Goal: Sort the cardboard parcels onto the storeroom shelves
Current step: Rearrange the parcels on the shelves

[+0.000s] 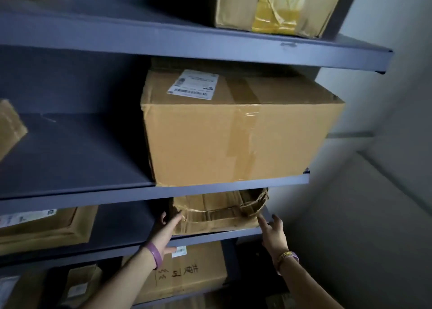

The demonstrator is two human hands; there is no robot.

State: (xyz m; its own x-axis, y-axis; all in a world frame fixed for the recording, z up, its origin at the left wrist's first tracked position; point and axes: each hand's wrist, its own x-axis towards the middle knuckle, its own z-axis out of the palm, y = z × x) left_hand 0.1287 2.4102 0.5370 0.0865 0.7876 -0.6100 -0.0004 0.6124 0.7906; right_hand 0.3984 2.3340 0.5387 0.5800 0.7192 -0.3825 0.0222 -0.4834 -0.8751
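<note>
- I am reaching both hands toward a crumpled cardboard parcel [217, 213], which is sitting on the third shelf [131, 246] down, at its right end.
- My left hand [164, 230] is lying flat against the parcel's left front corner, fingers straight and touching the cardboard, not curling round it.
- My right hand [272, 231] is hovering at the parcel's right front corner with fingers spread and relaxed; one fingertip is just touching the corner, gripping nothing.
- I am wearing a purple band [154, 253] on the left wrist and a lettered band [287, 256] on the right.
- Directly above, a large taped box [236, 133] with a white label [194, 83] is filling the right end of the second shelf [210, 187].
- Below my left hand, a box with handwritten characters [184, 273] is standing on the lower shelf.
- On the top shelf a box wrapped in yellow tape [275, 7] is sitting at the right.
</note>
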